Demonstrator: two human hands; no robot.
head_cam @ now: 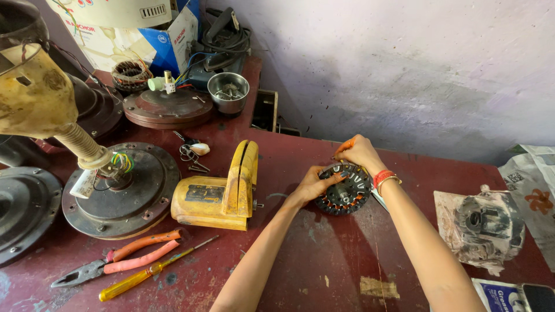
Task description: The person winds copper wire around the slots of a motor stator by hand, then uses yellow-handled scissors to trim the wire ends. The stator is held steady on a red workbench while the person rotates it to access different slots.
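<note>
A round black motor stator with slotted teeth lies on the dark red workbench. My left hand grips its left edge. My right hand hovers over its far rim, fingers pinched on a small orange piece. An orange thread and a bangle circle my right wrist.
A yellow power tool lies left of the stator. Pliers and a yellow screwdriver rest near the front. Fan motor housings and a steel bowl fill the left and back. A grimy motor part sits on paper at right.
</note>
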